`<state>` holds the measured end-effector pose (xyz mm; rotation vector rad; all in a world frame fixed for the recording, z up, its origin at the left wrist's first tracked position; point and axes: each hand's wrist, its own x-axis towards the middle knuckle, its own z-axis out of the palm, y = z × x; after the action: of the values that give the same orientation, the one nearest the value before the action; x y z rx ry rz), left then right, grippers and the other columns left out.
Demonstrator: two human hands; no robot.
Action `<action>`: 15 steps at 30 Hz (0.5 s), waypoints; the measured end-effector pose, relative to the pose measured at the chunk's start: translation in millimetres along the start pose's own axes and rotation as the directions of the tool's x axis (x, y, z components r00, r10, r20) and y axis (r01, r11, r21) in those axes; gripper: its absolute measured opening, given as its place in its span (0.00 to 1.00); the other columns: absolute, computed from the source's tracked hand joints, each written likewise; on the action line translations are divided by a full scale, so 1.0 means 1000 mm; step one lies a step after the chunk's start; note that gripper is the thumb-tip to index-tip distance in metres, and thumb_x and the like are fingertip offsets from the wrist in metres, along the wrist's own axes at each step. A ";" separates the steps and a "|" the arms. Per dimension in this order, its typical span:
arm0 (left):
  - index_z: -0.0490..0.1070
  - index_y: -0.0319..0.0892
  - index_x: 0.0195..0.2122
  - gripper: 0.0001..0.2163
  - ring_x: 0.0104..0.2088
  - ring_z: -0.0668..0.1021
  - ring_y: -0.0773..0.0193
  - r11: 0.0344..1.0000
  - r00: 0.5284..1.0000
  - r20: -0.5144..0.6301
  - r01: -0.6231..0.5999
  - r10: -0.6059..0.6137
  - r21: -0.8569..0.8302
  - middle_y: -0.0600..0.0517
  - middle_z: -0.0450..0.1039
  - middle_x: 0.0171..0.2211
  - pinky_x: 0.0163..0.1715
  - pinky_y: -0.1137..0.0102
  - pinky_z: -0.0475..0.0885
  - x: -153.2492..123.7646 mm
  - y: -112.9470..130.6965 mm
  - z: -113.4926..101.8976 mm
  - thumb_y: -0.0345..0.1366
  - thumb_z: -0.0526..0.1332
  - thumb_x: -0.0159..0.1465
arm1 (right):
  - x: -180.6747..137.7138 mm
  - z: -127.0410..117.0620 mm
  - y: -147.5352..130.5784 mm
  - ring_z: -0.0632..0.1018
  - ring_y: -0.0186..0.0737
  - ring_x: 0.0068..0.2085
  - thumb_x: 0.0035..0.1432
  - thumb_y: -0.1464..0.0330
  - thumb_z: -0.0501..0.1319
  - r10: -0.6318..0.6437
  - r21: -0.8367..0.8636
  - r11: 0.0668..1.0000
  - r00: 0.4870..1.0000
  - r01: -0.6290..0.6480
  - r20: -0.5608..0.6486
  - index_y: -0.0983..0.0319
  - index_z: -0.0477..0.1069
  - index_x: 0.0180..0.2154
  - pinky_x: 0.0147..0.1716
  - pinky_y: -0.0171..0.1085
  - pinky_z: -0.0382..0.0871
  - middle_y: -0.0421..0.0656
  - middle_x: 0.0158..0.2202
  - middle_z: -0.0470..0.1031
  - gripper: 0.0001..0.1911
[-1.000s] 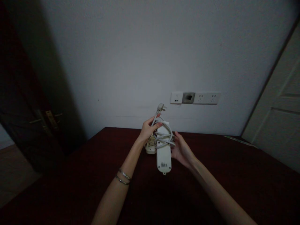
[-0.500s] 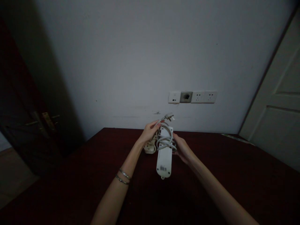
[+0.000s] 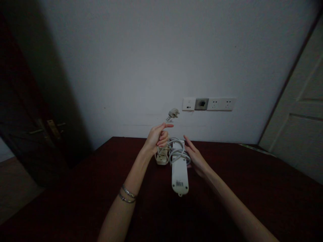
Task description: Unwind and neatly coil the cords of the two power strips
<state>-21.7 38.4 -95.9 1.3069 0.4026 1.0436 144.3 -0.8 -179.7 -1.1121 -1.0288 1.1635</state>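
Plug (image 3: 173, 113) now sits higher and further left than half a second ago, up against the wall backdrop, prongs facing right; before, it was down by the strip's top end. Left hand (image 3: 157, 138) changed too: it was pinching the cord right at the strip's upper-left corner, now it's a bit left of the strip, most fingers curled in around the power cord (image 3: 179, 151), one finger sticking out to the right just below the plug. White power strip (image 3: 179, 174) is in the right hand (image 3: 196, 158), underside to camera, barcode and end tab showing; in view it's a touch lower and right of before. Cord loops still wrapped around its upper half. Right thumb now stands up off the strip's edge; remaining fingers are mostly behind the strip, can't tell if spread or pressed together. Second power strip (image 3: 162, 158) unchanged, on the dark red table (image 3: 121, 161) just left of the held one. Wall socket row (image 3: 219, 104) up right, well apart from both hands. Two bracelets (image 3: 127, 195) on the left forearm.
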 end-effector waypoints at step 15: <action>0.61 0.42 0.17 0.17 0.09 0.50 0.75 0.847 0.942 0.097 0.241 -0.322 0.474 0.60 0.48 0.09 0.12 0.75 0.44 0.013 -0.038 -0.011 0.43 0.53 0.61 | -0.002 0.008 0.000 0.73 0.34 0.28 0.49 0.65 0.61 0.113 0.238 0.957 0.968 -0.167 0.225 0.55 0.67 0.47 0.26 0.35 0.70 0.39 0.32 0.74 0.21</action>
<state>-8.9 58.3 -129.7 1.6832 0.7168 0.5927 136.6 -1.9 -178.9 -0.8826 -0.9370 1.5089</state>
